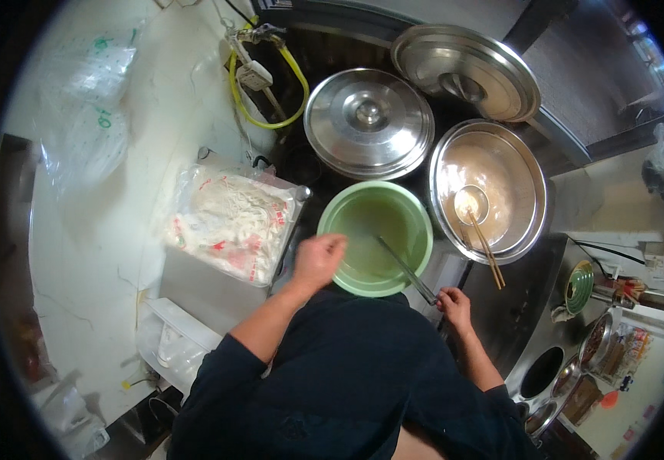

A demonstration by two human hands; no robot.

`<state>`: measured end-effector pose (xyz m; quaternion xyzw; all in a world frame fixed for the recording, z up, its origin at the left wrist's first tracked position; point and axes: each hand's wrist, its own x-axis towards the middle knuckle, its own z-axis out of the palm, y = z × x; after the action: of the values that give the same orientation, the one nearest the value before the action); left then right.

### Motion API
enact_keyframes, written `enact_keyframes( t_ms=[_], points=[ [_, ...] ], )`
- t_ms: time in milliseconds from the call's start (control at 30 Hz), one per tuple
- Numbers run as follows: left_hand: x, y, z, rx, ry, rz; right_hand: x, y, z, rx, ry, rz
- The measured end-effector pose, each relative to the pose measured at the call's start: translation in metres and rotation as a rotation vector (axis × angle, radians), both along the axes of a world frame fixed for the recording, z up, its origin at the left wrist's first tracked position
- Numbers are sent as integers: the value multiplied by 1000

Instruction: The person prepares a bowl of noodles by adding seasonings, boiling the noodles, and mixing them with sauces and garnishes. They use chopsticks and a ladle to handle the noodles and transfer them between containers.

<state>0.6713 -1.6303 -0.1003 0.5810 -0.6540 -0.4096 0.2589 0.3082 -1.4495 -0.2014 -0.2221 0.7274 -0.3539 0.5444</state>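
A light green basin (425, 230) holding cloudy liquid stands in front of me. My left hand (320, 259) is over its left rim with curled fingers; whether anything is between them cannot be told. My right hand (453, 305), right of the basin, grips the near end of a long metal utensil (405, 267), whose far end reaches into the liquid. Left of the basin, an open plastic bag of white noodles (234, 224) lies on a metal surface. To the right stands a large steel pot (540, 190) of cloudy liquid, with a small round metal container (472, 204) and wooden chopsticks (488, 253) in it.
A lidded steel pot (369, 123) stands behind the basin, and another steel lid (467, 72) leans at the back. A yellow hose (303, 80) hangs from a tap at the back left. A white plastic container (174, 339) is at my left. Bowls and a green plate (580, 287) are far right.
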Motion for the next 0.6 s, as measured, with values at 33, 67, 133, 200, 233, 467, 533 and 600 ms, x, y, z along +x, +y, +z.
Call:
enact_keyframes(
  t_ms=[33, 67, 133, 200, 233, 467, 533, 600],
  points=[
    [24, -6, 6, -86, 69, 157, 6, -6, 7, -51, 8, 17],
    [55, -13, 12, -293, -116, 197, 10, -10, 12, -27, 78, 37],
    [113, -35, 14, -367, -232, 304, 18, -15, 18, -19, 112, 24],
    [155, -48, 9, -349, -457, 284, 26, -16, 18, -33, 129, 18],
    [169, -50, 5, -245, -599, 254, 29, -15, 17, -35, 140, 19],
    [193, -50, -15, 240, -587, 84, 50, -4, 22, -7, 231, 78],
    [205, -52, -9, 273, -425, 140, 49, -1, 29, -21, 267, 101],
    [223, -50, 6, 410, -35, 317, 47, 4, 36, -18, 281, 95]
  ],
)
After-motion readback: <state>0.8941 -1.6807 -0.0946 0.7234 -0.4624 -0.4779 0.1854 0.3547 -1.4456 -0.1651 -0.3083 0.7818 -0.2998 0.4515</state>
